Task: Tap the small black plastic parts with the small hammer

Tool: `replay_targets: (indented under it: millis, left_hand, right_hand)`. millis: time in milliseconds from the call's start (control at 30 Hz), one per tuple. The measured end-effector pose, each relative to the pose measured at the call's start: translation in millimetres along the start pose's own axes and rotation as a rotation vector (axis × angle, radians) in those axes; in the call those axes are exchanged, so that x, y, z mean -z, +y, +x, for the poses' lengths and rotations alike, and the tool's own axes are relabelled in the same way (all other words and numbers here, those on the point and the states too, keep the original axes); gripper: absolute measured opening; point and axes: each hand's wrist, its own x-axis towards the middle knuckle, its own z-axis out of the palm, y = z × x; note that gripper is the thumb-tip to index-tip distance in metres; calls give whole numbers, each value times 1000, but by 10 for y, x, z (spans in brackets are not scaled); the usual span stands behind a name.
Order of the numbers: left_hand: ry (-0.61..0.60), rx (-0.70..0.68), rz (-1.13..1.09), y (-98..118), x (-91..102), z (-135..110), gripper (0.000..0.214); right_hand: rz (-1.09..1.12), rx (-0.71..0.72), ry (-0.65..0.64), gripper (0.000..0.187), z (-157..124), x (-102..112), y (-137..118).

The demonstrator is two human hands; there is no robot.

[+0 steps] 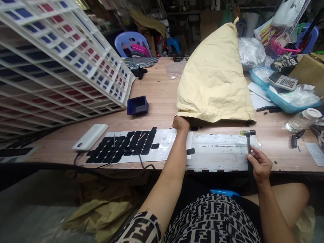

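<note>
My left hand (181, 123) is closed at the lower left corner of a large cream paper bag (215, 74), gripping its edge; the fingertips are hidden. The bag stands up on the table, its wide end towards me. In my right hand (262, 164) is a small hammer (248, 141) with a yellow tip, held upright by the handle. A clear plastic sheet (217, 155) lies flat between my hands. To the left, a white sheet (164, 148) carries rows of black rounded pads (126, 145), and one loose black pad (190, 151) lies beside my left forearm.
A white plastic crate (101, 74) leans over the table's left side. Near it are a dark blue tray (137, 105), a white power bank (90, 136) and a black cable (139, 157). On the right stand a jar (302, 119), blue baskets (291, 103) and a calculator (282, 81).
</note>
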Motion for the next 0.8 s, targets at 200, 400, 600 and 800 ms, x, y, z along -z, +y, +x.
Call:
replay_targets:
  millis: [200, 400, 600, 800]
  left_hand:
    - [26, 58, -5, -6, -39, -20, 31]
    - [-16, -68, -19, -26, 257, -354, 32]
    - [-298, -592, -197, -103, 320, -1097, 18]
    - [-598, -970, -242, -115, 27, -1363, 16]
  right_hand:
    - [-56, 22, -27, 35, 13, -9, -38]
    - [-57, 43, -19, 35, 17, -10, -48]
    - [-57, 36, 2, 36, 28, -15, -17]
    - [-62, 11, -16, 36, -2, -19, -39]
